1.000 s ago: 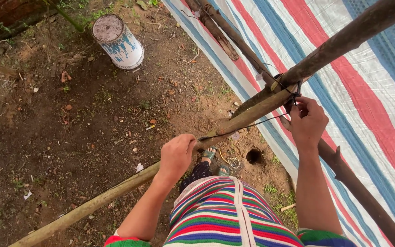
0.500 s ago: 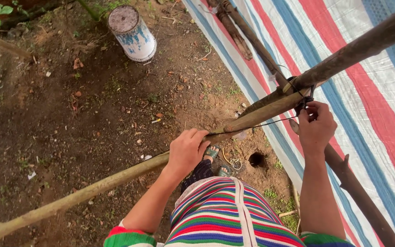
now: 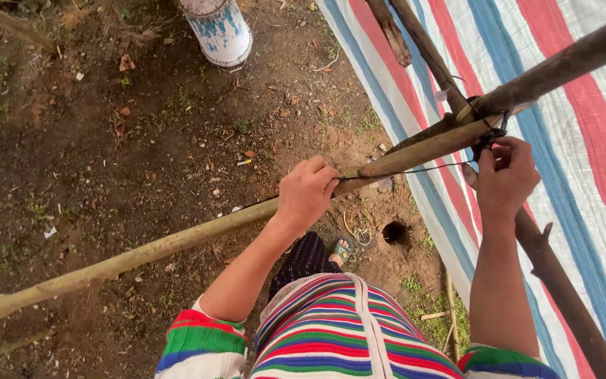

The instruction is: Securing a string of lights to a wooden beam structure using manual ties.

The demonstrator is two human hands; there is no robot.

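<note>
So the left hand is wrapped around a long pale pole, fingers curled over the top of it, gripping it firmly. That pole runs from about 8 o'clock in the frame up toward 2 o'clock, where it meets a darker pole coming in from the top right corner. A third dark pole slants down from 12 o'clock through that same joint and carries on past the right forearm to the bottom right.

The right hand is up at the joint, at roughly 2 o'clock from the left hand. Its fingers are pinched together on a thin black cord that's wound around where the poles cross. A strand of that cord stretches back along the pale pole toward the left hand, looks taut. Can't tell whether the left hand is also pinning the end of it, too thin to see.

Behind the poles there's a tarp with red, blue and white stripes, filling the right side. Dirt ground on the left with scattered dead leaves. A white and blue bucket sits upside down at 12 o'clock. There's a small round hole in the dirt right at the tarp's edge, just beside a sandalled foot.
</note>
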